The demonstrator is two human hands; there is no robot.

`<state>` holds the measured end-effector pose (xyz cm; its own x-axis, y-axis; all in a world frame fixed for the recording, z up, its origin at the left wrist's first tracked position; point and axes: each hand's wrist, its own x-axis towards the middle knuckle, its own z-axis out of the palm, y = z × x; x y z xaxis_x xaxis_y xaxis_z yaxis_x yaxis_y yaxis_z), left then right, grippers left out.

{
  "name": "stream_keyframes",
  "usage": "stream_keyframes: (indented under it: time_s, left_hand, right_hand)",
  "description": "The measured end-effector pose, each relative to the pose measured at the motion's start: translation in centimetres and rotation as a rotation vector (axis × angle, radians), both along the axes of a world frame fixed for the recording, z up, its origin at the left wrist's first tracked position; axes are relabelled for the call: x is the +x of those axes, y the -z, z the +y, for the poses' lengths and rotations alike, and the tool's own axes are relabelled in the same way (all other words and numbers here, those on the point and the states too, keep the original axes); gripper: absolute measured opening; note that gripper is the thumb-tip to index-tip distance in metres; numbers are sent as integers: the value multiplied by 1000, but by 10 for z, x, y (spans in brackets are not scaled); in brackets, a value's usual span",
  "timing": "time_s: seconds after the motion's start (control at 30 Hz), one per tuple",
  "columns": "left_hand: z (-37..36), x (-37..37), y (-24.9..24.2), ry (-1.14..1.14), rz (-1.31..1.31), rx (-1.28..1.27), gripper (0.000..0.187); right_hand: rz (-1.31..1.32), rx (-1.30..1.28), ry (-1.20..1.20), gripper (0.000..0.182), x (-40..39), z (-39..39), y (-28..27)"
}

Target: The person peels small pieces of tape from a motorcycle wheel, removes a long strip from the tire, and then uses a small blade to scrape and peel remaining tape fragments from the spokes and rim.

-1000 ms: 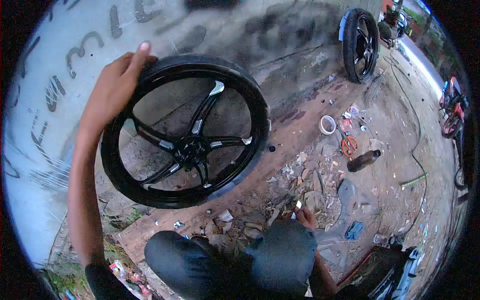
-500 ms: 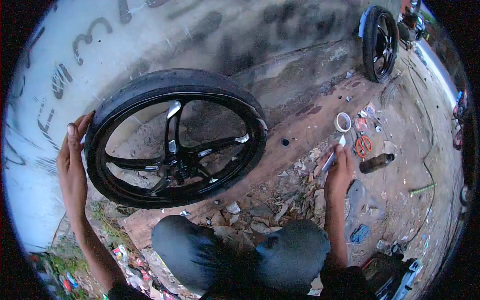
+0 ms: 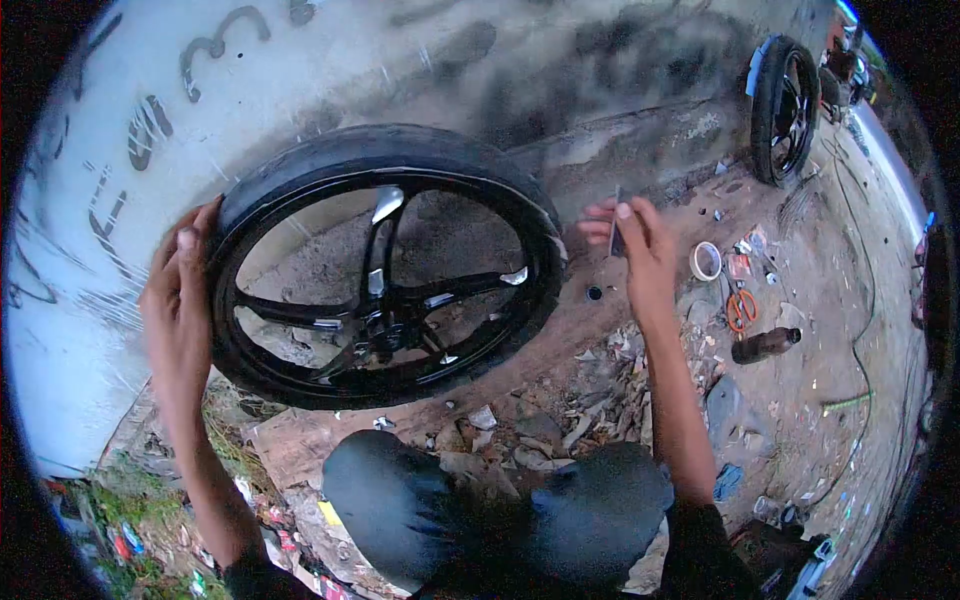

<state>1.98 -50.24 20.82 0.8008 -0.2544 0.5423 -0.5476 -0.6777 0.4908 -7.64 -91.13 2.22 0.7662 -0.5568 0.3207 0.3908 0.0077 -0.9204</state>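
A black motorcycle wheel point(image 3: 381, 325) with its tyre leans tilted in front of my knees, its spokes tipped with silver patches. My left hand point(image 3: 182, 275) is closed on the tyre's left edge, thumb on the near side and fingers going behind the rubber. To the right of the wheel, my right hand point(image 3: 637, 235) is raised, pinching a thin flat strip point(image 3: 616, 228) between thumb and fingers. The strip shows almost edge-on, and its exact kind is unclear. A gap of bare ground separates this hand from the tyre.
At right on the dirt lie a tape roll point(image 3: 705, 261), orange-handled scissors point(image 3: 741, 309) and a dark bottle point(image 3: 767, 345). A second wheel point(image 3: 783, 112) leans on the painted wall point(image 3: 330, 75) at the back. Rubble point(image 3: 580, 405) covers the ground before my knees.
My right hand has moved up and left with the flat strip, closer to the wheel's right side. The strip has turned edge-on. My left hand stays on the tyre; the view has shifted slightly.
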Motion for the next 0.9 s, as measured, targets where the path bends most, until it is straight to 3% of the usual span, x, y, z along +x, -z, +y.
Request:
stream_keyframes:
  time_s: [0.2, 0.33, 0.4, 0.7, 0.9]
  left_hand:
    - [-43, -2, -11, 58, -188, 172, 44]
    - [-75, -15, -16, 38, -310, 284, 42]
    - [-87, -20, -18, 81, -306, 275, 40]
    - [-130, -55, -25, 327, -413, 358, 33]
    - [-166, -99, -27, 464, -434, 522, 43]
  right_hand:
    - [-8, -101, -84, 29, 36, -13, 11]
    - [31, -14, -75, 32, 27, -34, 25]
    - [32, 132, -78, 32, 14, -37, 32]
    - [186, 151, 58, 26, -80, -66, 60]
    - [109, 188, 152, 26, -134, -65, 50]
